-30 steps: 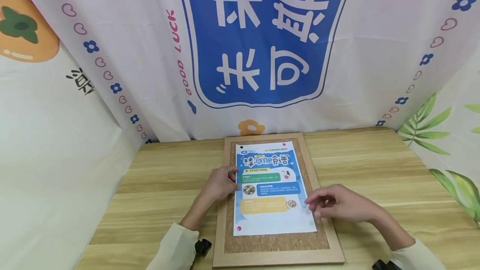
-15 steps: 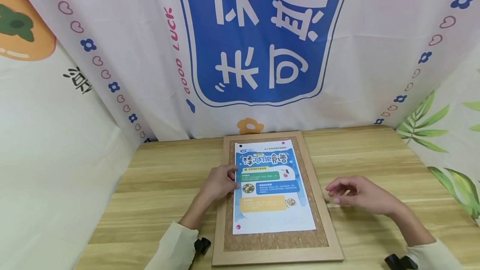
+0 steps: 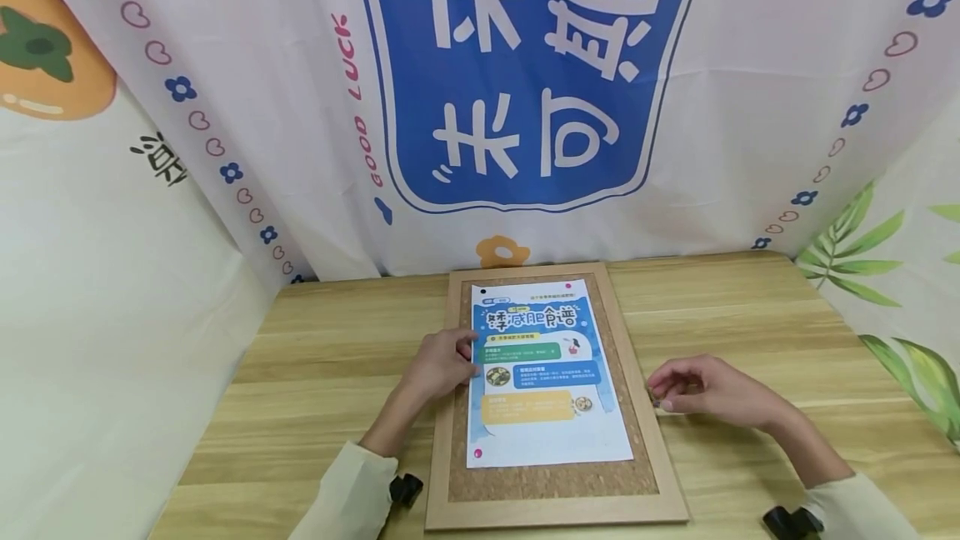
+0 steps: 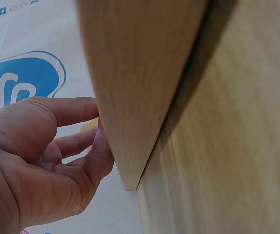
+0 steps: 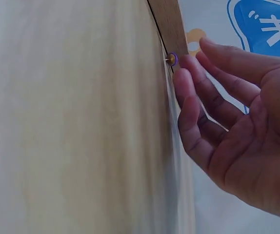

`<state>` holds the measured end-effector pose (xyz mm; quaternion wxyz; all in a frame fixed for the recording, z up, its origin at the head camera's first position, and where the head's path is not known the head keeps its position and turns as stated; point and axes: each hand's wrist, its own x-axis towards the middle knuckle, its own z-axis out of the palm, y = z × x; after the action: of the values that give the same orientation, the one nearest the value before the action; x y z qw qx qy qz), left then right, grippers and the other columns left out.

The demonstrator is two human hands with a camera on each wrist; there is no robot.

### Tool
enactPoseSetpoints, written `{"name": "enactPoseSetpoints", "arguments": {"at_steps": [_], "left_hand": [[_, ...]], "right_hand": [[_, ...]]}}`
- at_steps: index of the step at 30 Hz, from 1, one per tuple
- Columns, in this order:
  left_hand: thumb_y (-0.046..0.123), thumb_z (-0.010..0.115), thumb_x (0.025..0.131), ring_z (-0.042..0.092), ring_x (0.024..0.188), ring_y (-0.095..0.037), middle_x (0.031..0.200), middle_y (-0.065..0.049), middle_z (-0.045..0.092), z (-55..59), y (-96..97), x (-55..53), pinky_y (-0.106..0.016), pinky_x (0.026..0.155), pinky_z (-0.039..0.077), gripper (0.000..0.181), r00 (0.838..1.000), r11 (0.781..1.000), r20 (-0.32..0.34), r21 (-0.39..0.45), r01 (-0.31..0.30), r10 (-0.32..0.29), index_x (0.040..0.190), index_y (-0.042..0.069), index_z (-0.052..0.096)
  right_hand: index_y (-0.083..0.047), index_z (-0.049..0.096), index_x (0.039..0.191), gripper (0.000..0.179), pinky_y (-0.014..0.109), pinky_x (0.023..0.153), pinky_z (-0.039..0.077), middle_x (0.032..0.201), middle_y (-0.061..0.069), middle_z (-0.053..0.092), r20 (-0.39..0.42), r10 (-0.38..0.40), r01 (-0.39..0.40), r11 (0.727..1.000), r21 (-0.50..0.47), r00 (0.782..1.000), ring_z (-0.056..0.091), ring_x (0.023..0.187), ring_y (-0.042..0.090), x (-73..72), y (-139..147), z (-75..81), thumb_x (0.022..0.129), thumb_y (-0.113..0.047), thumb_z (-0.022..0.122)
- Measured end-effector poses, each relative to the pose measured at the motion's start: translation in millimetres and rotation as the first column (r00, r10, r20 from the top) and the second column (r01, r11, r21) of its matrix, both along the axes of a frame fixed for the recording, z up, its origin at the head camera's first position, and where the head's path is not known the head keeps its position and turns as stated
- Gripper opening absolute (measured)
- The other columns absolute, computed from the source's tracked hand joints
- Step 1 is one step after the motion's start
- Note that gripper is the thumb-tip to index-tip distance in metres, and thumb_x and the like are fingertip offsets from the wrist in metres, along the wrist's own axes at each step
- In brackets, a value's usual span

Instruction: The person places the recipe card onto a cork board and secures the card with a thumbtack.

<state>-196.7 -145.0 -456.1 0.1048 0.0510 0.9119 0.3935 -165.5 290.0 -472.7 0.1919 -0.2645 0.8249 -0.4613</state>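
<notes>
A printed poster (image 3: 551, 440) lies on a cork board (image 3: 555, 486) with a wooden frame. Thumbtacks sit at three of its corners: a black thumbtack (image 3: 483, 292), a pink thumbtack (image 3: 567, 285) and another pink thumbtack (image 3: 477, 454). My left hand (image 3: 441, 367) rests at the poster's left edge; its fingertips touch the board in the left wrist view. Beside the frame's right side, my right hand (image 3: 708, 390) has loosely bent fingers. Right at its fingertips is a small gold thumbtack with a purple rim (image 5: 171, 59). Whether the fingers touch it I cannot tell; thumb and fingers stand apart.
The board lies on a wood-grain table (image 3: 322, 390), near its back edge. A printed cloth (image 3: 750, 107) hangs behind and at the sides. Black wrist cameras, such as the left one (image 3: 406, 491), are worn at both sleeves.
My right hand has moved from the poster's right edge out over the frame to the table beside it, by the small thumbtack. The left hand has stayed in place.
</notes>
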Motion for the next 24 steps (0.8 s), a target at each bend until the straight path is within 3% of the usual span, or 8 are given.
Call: {"name": "enactPoseSetpoints", "arguments": {"at_steps": [14, 24], "left_hand": [[-0.001, 0.08, 0.091, 0.062, 0.082, -0.022, 0.099, -0.011, 0.061, -0.6, -0.8, 0.4, -0.028, 0.066, 0.054, 0.055, 1.0, 1.0, 0.016, 0.009, -0.019, 0.019, 0.144, 0.0, 0.065], [0.001, 0.081, 0.091, 0.062, 0.077, -0.02, 0.098, -0.011, 0.062, -0.6, -0.7, 0.0, -0.028, 0.064, 0.052, 0.054, 1.0, 1.0, 0.002, 0.006, -0.011, 0.011, 0.143, -0.001, 0.065]], "right_hand": [[0.007, 0.067, 0.129, 0.03, 0.022, 0.089, 0.06, 0.119, 0.02, 0.074, 0.12, 0.06, -0.054, 0.997, -0.06, 0.991, 0.072, 0.106, 0.009, -4.1, 4.8, -3.1, 0.101, -0.003, 0.067], [0.006, 0.069, 0.127, 0.028, 0.023, 0.083, 0.06, 0.114, 0.018, 0.074, 0.064, 0.084, -0.081, 0.995, -0.051, 0.994, 0.07, 0.098, 0.01, -4.3, 3.9, -3.5, 0.099, -0.002, 0.069]]}}
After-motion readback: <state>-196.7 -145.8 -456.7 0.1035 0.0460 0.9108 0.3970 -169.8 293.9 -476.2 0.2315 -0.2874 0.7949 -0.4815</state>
